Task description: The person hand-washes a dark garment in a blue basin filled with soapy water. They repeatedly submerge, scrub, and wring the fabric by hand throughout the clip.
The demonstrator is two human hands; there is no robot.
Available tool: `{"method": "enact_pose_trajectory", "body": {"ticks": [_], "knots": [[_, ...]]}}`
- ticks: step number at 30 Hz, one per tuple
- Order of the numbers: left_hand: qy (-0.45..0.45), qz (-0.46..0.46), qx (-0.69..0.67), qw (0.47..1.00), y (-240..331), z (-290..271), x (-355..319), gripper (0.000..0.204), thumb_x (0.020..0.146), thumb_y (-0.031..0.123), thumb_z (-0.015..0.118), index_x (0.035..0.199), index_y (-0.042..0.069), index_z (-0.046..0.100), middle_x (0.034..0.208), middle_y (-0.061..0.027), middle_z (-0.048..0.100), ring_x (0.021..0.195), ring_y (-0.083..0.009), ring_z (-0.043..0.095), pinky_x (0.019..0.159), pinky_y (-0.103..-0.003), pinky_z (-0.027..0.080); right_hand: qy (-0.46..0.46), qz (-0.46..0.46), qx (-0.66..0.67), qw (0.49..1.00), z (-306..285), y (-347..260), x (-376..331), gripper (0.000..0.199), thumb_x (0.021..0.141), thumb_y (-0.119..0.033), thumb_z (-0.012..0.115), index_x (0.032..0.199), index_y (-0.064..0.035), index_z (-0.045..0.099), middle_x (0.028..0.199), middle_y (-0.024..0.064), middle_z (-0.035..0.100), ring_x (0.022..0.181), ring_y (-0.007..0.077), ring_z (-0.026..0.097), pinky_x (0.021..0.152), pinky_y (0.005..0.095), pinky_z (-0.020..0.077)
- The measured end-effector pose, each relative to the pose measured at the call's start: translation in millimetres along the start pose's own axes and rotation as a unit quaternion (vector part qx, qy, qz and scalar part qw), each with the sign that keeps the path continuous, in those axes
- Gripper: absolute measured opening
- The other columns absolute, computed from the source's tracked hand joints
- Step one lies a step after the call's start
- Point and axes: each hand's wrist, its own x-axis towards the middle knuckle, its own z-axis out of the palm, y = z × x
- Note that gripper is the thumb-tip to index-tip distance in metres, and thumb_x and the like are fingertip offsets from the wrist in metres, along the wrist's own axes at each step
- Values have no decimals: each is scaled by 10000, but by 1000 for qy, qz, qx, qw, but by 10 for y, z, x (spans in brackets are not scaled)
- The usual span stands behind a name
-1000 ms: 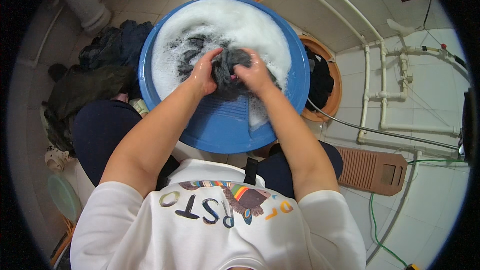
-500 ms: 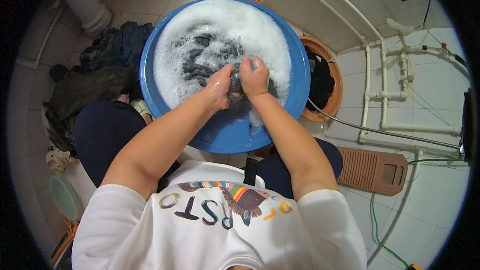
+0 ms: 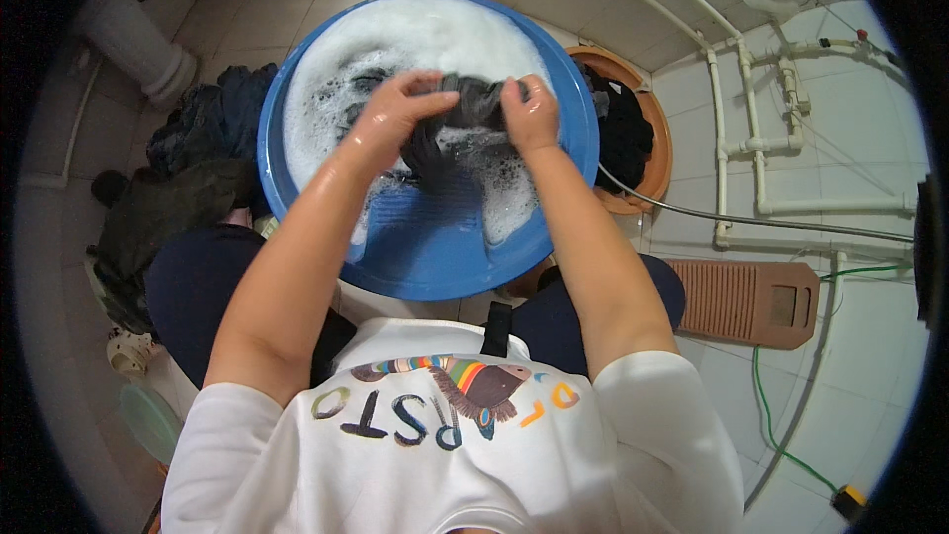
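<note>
A round blue plastic basin (image 3: 568, 133) full of white suds stands on the tiled floor in front of me. Over it both hands grip a wet dark grey garment (image 3: 465, 109). My left hand (image 3: 390, 119) clutches the garment's left end, my right hand (image 3: 529, 111) its right end. The cloth is stretched between them just above the foam, and a fold hangs down toward the ribbed blue washboard (image 3: 425, 227) lying inside the basin's near side.
A heap of dark clothes (image 3: 183, 173) lies on the floor to the left. An orange basin (image 3: 657, 153) with black laundry stands at the right. A brown washboard (image 3: 751, 302), white pipes (image 3: 761, 138), a hose and a green cable lie further right.
Both hands have moved apart and toward the basin's far side, pulling the bunched dark garment out wide between them.
</note>
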Motion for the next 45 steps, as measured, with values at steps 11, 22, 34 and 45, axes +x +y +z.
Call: {"method": "enact_pose_trajectory", "body": {"ticks": [11, 22, 34, 45], "knots": [[-27, -33, 683, 729, -131, -249, -3, 493, 605, 281, 714, 989, -7, 599, 1023, -178, 577, 1002, -311, 520, 861, -359, 408, -522, 34, -267, 809, -145, 127, 19, 391, 709, -425, 605, 897, -85, 645, 962, 144, 609, 889, 303, 570, 769, 375, 456], [-115, -21, -54, 992, -131, -431, -67, 428, 655, 223, 671, 1020, 25, 566, 957, -112, 615, 903, -251, 581, 826, -372, 458, -415, -1, -244, 877, 105, 481, -221, 421, 690, -310, 634, 1025, -66, 561, 1007, 171, 583, 940, 340, 549, 806, 402, 444], [94, -121, -185, 971, -742, -235, 157, 211, 866, 131, 415, 996, -4, 511, 974, -140, 571, 867, -280, 573, 712, -425, 511, -287, 180, -135, 931, 167, 436, -226, 414, 753, -185, 509, 1114, 3, 436, 1135, 212, 500, 1035, 330, 504, 886, 380, 392], [-120, -7, -193, 974, -965, -411, 216, 317, 914, 181, 340, 1168, 36, 461, 976, -102, 568, 841, -195, 568, 841, -332, 439, -204, -270, 203, 919, 145, -1137, -890, 179, 614, -108, 523, 784, -53, 542, 817, 125, 541, 781, 334, 541, 688, 371, 459]]}}
